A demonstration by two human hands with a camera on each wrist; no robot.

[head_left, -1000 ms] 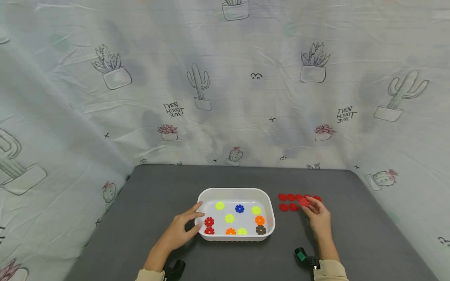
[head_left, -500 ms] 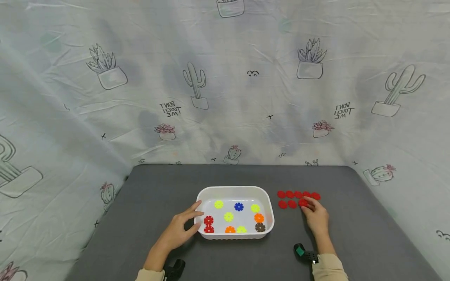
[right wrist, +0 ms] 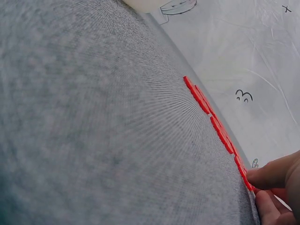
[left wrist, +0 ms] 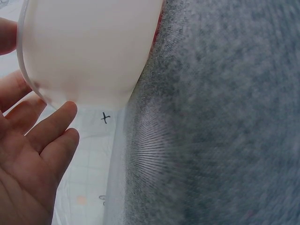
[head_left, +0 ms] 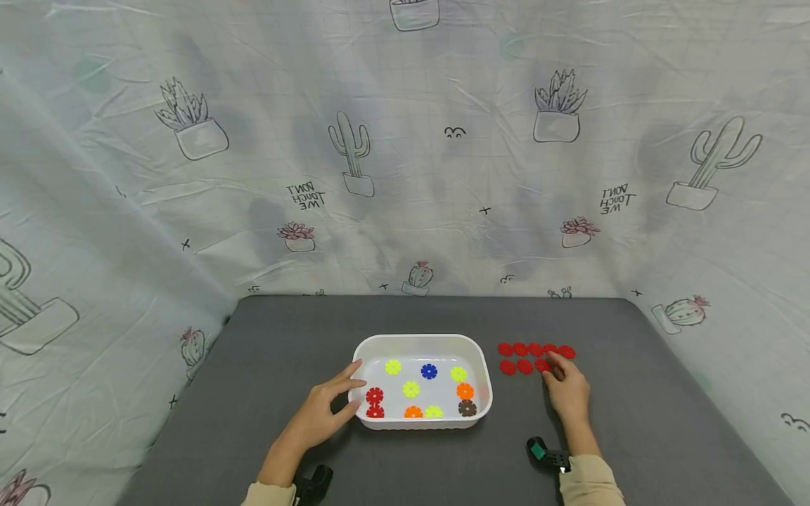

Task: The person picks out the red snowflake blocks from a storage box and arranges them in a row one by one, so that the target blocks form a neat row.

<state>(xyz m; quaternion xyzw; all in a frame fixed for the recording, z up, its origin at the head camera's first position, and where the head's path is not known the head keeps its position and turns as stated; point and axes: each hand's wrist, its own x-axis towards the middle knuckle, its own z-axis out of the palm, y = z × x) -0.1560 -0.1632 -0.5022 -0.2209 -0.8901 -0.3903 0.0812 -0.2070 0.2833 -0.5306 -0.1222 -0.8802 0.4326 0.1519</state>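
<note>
Red disc (head_left: 543, 365) at right hand (head_left: 568, 393) fingertips

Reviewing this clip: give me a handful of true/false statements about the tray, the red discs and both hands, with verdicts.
1. The left hand rests against the left end of the white tray. True.
2. The tray holds only red pieces. False: yellow-green, blue, orange, brown and red pieces lie in it.
3. The red discs lie in two rows on the grey table, right of the tray. True.
4. The right hand is reaching into the tray. False: its fingertips are at the front-row disc nearest it, outside the tray.
5. The blue piece sits among the discs on the table. False: it lies inside the tray.
</note>
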